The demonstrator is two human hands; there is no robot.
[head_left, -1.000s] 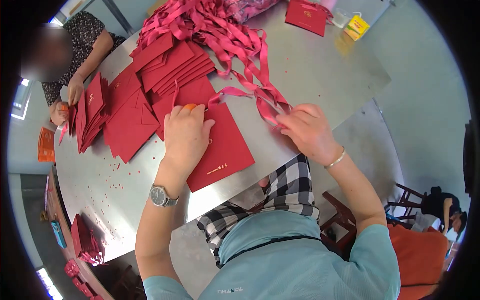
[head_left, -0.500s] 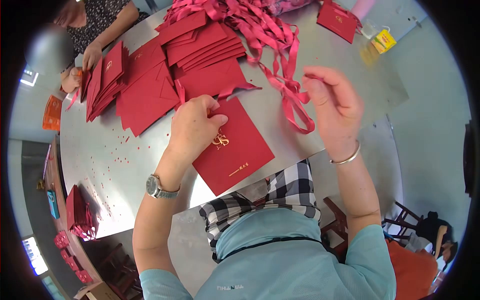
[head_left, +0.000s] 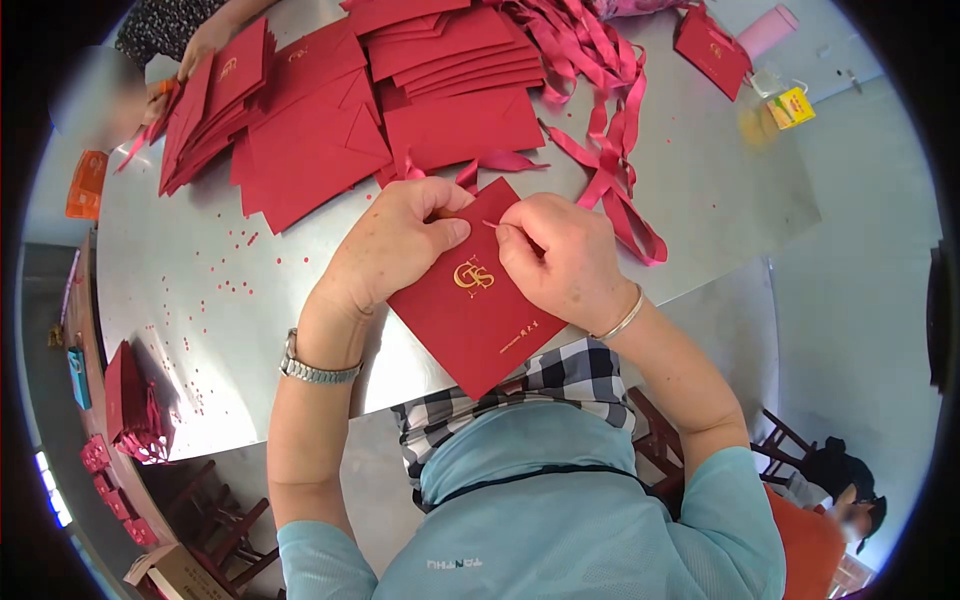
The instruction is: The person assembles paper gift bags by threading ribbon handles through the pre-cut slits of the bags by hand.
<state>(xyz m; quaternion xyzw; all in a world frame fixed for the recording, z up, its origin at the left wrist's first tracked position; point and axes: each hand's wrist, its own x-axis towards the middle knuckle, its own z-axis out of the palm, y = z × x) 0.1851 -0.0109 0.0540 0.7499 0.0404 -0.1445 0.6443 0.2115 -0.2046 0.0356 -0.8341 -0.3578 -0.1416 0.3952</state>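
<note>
Red with gold print (head_left: 473, 276), the bag (head_left: 475, 325) sits squarely in my feed, its lowest corner reaching past the edge of the table (head_left: 740, 195). I see the left hand (head_left: 395, 240) curled, gripping the bag near its top edge with the thumb on the front. The right hand (head_left: 560, 255) is closed to a pinch on a thin pink ribbon end (head_left: 488, 223) at the bag's front. Stacked red bags (head_left: 465, 130) lie beyond the bag; loose ribbons (head_left: 607, 172) trail to its upper right.
</note>
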